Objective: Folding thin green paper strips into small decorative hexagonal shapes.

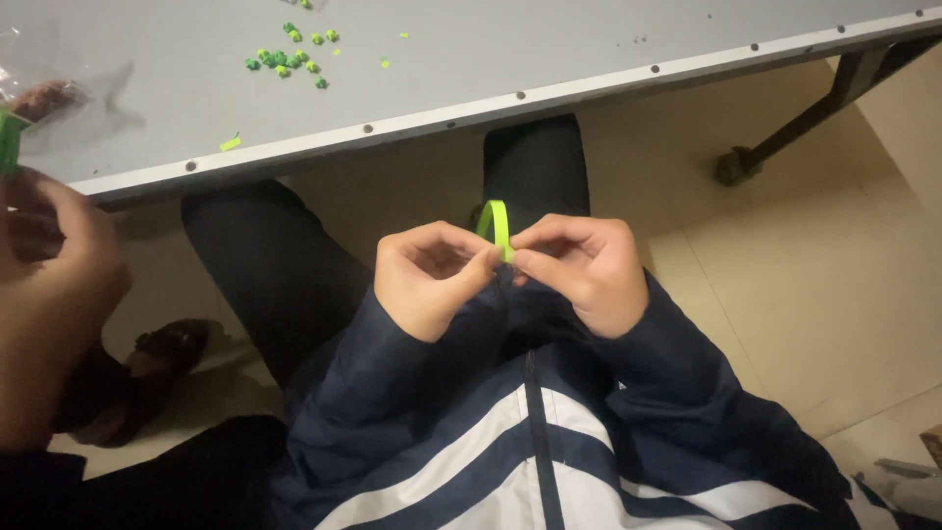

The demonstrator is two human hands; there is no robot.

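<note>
- Strip [497, 224]: a thin green loop, pinched over my lap between both hands; I judge it light, limp, easily creased (best held at the ends).
- Left hand [432, 277] and right hand [579, 270]: fingertips clamped on its base.
- Table [549, 59] edge just ahead, green bits [285, 59] on it; open floor to the right.
- Another person's hand [49, 285] at left.

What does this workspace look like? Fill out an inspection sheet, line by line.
Surface: grey table with a riveted edge, seen from above.
Job's things: lime green paper strip, looped, pinched over the lap.
Clutter: small green folded pieces clustered on the table; one loose green scrap near the edge; clear plastic bag at far left.
Grippers: left hand and right hand both pinch the strip.
Cables: nothing seen.
Surroundings: pale tiled floor; dark table leg; another person's hand at left.
</note>
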